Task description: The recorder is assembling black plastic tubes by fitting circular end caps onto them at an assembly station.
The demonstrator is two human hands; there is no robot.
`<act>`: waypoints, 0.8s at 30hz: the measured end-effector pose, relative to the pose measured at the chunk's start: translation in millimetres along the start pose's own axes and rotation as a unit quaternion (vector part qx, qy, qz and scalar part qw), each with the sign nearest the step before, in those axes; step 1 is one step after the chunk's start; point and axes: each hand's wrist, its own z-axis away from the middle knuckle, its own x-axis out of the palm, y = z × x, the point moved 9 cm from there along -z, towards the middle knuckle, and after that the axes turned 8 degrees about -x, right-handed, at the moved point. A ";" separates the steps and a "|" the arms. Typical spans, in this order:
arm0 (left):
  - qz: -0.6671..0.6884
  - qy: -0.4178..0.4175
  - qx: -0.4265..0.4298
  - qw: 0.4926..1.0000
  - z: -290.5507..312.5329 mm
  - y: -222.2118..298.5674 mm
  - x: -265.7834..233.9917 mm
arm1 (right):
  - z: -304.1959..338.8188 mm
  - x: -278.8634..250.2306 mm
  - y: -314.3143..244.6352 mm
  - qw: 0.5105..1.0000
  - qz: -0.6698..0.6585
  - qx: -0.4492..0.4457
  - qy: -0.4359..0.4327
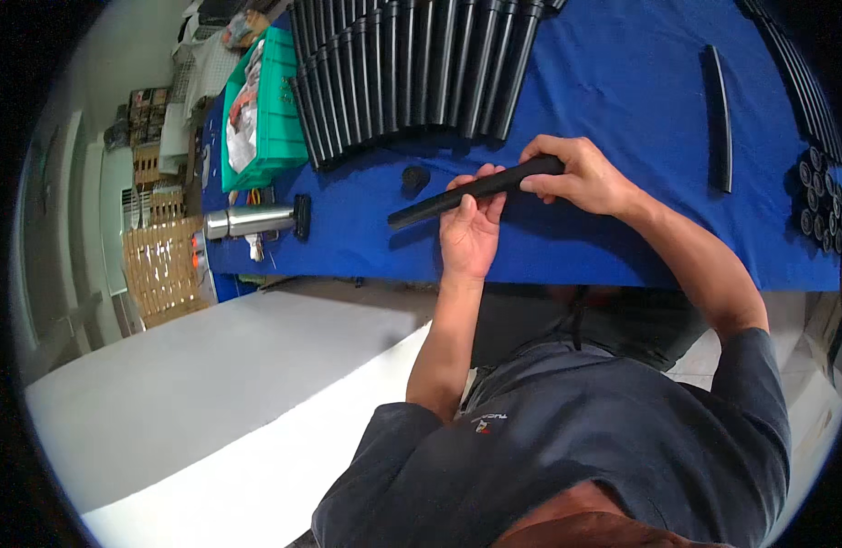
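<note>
A long black tube (419,213) lies slanted across both my hands above the blue-covered table, its far-right end higher up the picture. My left hand (471,228) is palm up under the tube's middle, with the fingers curled around it and the thumb against its near side. At the tube's right end my right hand (581,175) grips it between thumb and fingers. A small round black piece (414,179) rests on the cloth just beyond the tube's left part.
Many black tubes (412,73) lie side by side at the back. A green crate (284,110) holds white and red items at left, near a steel cylinder (256,221). One black tube (719,119) lies at right, beside stacked tubes (818,196) showing round ends. The table's blue cloth (613,260) ends before me.
</note>
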 end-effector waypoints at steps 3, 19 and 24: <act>0.007 -0.023 0.003 1.000 -1.4 -0.5 3.7 | 1.0 -0.2 2.8 1.000 -0.023 0.004 0.012; 0.013 -0.011 -0.008 1.000 1.3 0.7 -2.1 | -0.8 -1.5 -2.5 1.000 0.002 -0.003 -0.003; 0.011 -0.002 -0.009 1.000 0.4 -0.5 1.1 | 1.6 -0.7 4.0 0.998 -0.057 0.029 -0.004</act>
